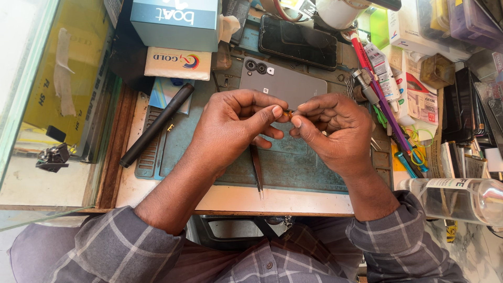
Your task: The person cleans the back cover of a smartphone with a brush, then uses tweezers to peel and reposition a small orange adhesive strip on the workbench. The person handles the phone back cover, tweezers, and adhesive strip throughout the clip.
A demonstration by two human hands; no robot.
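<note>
While pinching: fingers (277, 111) curled together.

Blue box (175, 23) top left; white carton (177, 63) below it; dark phone screen (298, 41) top centre.

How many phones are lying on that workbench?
2: a grey phone lies back-up just beyond the hands, and a black phone lies screen-up behind it. Others may be hidden in the clutter at right.

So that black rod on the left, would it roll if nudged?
Probably. The rod looks round and smooth, so a sideways push could roll it. It lies partly across the mat's ridged edge, which may check it. It looks stiff, and likely light.
</note>
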